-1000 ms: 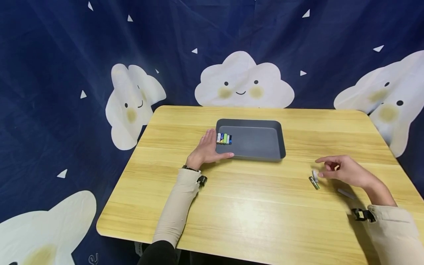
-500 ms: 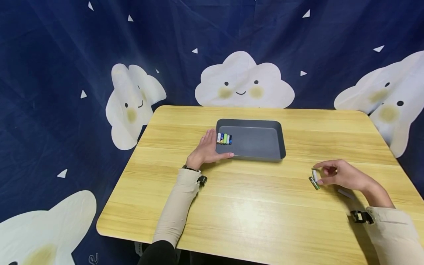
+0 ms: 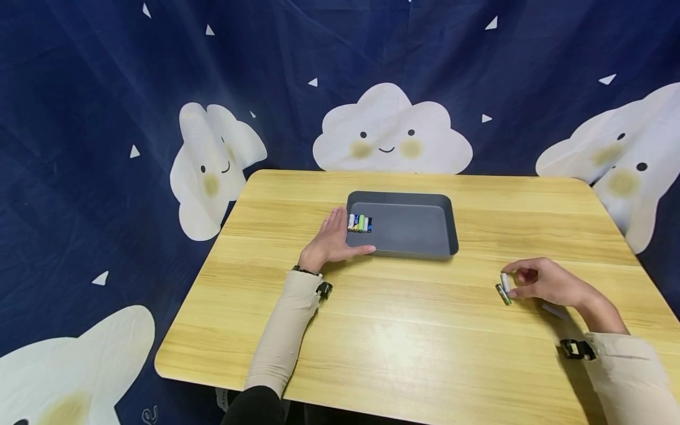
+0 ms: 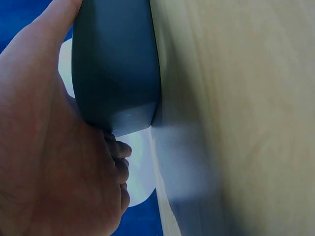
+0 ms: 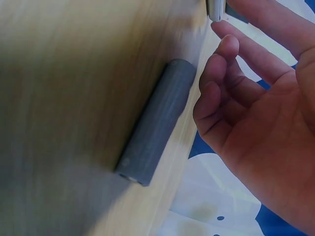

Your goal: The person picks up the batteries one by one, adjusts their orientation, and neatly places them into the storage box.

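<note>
At the far middle of the table, a dark grey tray (image 3: 411,230) has a row of several batteries (image 3: 360,223) standing side by side along its left end. My left hand (image 3: 330,241) rests against the tray's left front corner, fingers extended along the side wall and thumb along the front one. To the right, my right hand (image 3: 552,285) pinches a white battery (image 3: 505,282) end to end between thumb and index finger; its other fingers are curled. A green and dark battery (image 3: 503,294) lies right beside it. Closer to the wrist lies a grey battery (image 5: 155,123).
The wooden table (image 3: 393,330) has rounded corners and reaches back to a dark blue curtain (image 3: 276,53) printed with white clouds. Bare wood lies between the tray and the right hand's batteries.
My right hand has lowered slightly toward the front and its thumb and index finger have closed onto the white battery. The left hand and tray have stayed put.
</note>
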Action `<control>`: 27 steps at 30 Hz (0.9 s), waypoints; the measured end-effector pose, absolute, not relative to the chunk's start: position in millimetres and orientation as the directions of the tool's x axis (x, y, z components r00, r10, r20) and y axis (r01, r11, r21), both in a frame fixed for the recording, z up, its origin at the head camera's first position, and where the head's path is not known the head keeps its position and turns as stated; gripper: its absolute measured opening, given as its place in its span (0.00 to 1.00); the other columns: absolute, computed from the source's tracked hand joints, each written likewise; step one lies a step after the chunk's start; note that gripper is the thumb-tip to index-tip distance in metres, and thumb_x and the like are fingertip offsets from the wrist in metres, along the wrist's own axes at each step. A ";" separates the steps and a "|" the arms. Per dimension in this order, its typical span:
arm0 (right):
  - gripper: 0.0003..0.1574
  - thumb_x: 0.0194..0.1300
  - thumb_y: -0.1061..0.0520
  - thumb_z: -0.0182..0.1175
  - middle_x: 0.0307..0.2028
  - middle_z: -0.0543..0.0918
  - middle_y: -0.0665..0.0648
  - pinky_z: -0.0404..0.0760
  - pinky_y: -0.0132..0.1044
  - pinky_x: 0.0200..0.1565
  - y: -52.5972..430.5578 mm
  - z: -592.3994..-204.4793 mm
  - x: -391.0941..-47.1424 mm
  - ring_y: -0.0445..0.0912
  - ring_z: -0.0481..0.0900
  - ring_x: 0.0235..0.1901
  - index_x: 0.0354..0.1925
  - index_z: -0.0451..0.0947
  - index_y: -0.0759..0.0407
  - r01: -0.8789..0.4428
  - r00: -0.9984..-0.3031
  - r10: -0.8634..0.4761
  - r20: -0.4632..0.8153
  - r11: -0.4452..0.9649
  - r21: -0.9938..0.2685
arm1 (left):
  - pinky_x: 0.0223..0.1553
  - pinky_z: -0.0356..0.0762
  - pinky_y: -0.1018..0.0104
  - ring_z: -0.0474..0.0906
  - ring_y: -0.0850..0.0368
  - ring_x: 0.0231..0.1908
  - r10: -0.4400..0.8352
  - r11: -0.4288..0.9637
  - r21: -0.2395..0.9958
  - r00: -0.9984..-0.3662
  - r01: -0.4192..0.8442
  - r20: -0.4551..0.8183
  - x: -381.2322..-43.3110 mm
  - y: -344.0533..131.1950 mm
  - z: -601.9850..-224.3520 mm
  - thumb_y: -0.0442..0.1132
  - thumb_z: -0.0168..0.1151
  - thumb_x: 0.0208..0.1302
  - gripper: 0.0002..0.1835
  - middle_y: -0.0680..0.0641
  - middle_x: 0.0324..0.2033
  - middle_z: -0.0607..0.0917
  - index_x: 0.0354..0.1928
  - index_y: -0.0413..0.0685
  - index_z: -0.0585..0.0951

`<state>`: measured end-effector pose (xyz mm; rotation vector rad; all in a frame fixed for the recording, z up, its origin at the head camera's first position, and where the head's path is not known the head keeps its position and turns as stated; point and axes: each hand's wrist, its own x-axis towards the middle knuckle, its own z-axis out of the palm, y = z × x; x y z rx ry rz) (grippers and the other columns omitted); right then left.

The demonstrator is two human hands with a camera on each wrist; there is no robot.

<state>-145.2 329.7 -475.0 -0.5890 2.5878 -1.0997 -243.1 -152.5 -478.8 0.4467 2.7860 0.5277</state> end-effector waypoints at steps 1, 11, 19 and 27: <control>0.25 0.58 0.64 0.75 0.27 0.73 0.50 0.66 0.32 0.24 329.9 -475.8 -145.4 0.39 0.65 0.23 0.52 0.81 0.73 -0.265 -0.881 -0.466 -0.084 0.631 -0.730 | 0.85 0.32 0.54 0.29 0.49 0.84 0.345 0.886 0.395 -0.916 0.245 -0.205 -242.9 -152.7 -478.7 0.85 0.55 0.54 0.74 0.41 0.84 0.34 0.83 0.41 0.34; 0.25 0.57 0.65 0.75 0.27 0.72 0.50 0.64 0.32 0.24 327.9 -476.9 -146.3 0.39 0.65 0.24 0.51 0.81 0.72 -0.270 -0.883 -0.462 -0.081 0.642 -0.717 | 0.85 0.31 0.55 0.29 0.49 0.84 0.344 0.885 0.396 -0.916 0.245 -0.204 -242.4 -153.1 -478.9 0.85 0.55 0.54 0.74 0.41 0.84 0.34 0.83 0.41 0.34; 0.20 0.57 0.64 0.75 0.26 0.71 0.49 0.64 0.32 0.26 325.0 -474.8 -144.6 0.37 0.65 0.24 0.48 0.82 0.67 -0.282 -0.889 -0.451 -0.077 0.673 -0.683 | 0.85 0.30 0.55 0.28 0.50 0.84 0.350 0.882 0.402 -0.913 0.245 -0.210 -242.9 -153.2 -479.6 0.85 0.54 0.54 0.74 0.42 0.84 0.33 0.83 0.40 0.33; 0.20 0.58 0.63 0.75 0.25 0.71 0.48 0.65 0.30 0.28 327.6 -469.9 -146.6 0.35 0.66 0.25 0.48 0.83 0.68 -0.313 -0.906 -0.422 -0.024 0.707 -0.634 | 0.85 0.31 0.54 0.29 0.49 0.84 0.345 0.886 0.394 -0.915 0.243 -0.210 -242.6 -152.7 -479.1 0.86 0.53 0.53 0.74 0.42 0.84 0.33 0.83 0.41 0.33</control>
